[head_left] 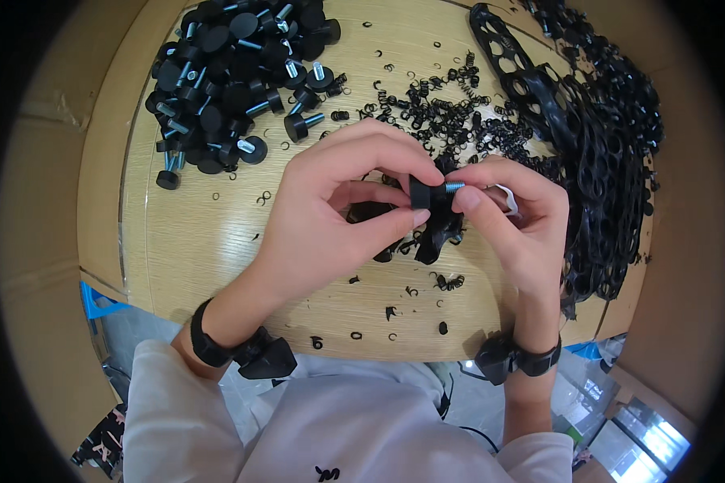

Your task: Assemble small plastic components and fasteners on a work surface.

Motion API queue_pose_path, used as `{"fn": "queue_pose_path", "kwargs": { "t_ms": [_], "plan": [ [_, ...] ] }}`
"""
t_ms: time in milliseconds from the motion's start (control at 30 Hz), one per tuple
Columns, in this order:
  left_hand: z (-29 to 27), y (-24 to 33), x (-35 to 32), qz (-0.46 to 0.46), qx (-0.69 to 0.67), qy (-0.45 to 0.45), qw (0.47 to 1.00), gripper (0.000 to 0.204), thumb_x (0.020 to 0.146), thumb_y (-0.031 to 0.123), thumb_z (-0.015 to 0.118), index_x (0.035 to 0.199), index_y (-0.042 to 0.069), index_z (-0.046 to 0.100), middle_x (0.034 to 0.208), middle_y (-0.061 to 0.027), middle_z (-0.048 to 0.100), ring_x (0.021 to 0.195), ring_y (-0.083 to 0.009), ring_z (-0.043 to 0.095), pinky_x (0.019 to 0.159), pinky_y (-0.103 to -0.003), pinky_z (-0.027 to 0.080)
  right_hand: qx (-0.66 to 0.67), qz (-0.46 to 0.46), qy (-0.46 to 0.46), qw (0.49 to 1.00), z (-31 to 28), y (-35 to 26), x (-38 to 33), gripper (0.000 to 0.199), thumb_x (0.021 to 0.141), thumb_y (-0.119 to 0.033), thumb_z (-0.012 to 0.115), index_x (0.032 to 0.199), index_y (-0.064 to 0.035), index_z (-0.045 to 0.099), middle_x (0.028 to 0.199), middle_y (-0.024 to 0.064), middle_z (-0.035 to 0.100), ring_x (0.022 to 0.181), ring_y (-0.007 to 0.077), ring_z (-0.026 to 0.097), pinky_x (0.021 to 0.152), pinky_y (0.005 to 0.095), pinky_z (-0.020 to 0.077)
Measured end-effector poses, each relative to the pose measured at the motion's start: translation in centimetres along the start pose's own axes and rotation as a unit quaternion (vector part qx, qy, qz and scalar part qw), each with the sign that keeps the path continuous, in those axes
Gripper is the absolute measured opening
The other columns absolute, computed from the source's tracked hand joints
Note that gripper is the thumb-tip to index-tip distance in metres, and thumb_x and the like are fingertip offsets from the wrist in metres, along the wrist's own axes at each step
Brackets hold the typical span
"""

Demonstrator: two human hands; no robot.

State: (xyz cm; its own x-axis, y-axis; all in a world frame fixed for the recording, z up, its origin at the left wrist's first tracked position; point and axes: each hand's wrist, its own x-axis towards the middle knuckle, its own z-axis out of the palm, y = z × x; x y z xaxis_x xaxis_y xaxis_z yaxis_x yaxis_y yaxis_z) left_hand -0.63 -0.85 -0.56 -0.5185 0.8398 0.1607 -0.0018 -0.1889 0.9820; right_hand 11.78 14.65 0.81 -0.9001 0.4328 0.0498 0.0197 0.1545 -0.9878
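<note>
In my left hand [338,189], thumb and fingers pinch the round black head of a rubber foot with a threaded metal stud [420,193]. Its stud points right. My right hand [519,209] is closed, with thumb and index finger at the stud's tip. A thin white curved piece [506,197] shows among the right fingers; its kind cannot be made out. Beneath the hands lie dark rubber scraps [439,241], partly hidden by the fingers.
A heap of similar rubber feet [217,88] lies at the far left of the wooden table [209,249]. Small black curled trimmings [435,113] are scattered at the back. Black perforated rubber sheets [592,177] pile up on the right. Cardboard walls [44,201] flank the table.
</note>
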Motion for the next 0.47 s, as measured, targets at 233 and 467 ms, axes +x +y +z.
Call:
{"fn": "queue_pose_path", "kwargs": {
  "t_ms": [233,467],
  "plan": [
    [0.3,0.37,0.05,-0.008,-0.046,0.017,0.999,0.038,0.071,-0.011,0.071,0.107,-0.001,0.063,0.114,-0.0123,0.056,0.106,-0.0193,0.058,0.085,-0.03,0.055,0.002,-0.022,0.025,0.999,0.02,0.26,0.05,0.012,0.081,-0.001,0.067,0.093,-0.0008,0.07,0.079,-0.0007,0.063,0.057,-0.0015,0.041,0.049,0.0158,0.0271],
    [-0.31,0.34,-0.04,0.063,0.064,-0.016,0.996,0.046,0.074,-0.009,0.07,0.118,0.0,0.057,0.115,-0.0134,0.055,0.108,-0.0219,0.057,0.088,-0.033,0.055,0.049,-0.007,-0.012,0.999,-0.24,-0.1,-0.34,0.026,0.084,-0.002,0.064,0.11,-0.0046,0.066,0.086,0.0022,0.064,0.065,0.0004,0.048,0.054,0.0143,0.0366]
  ]
}}
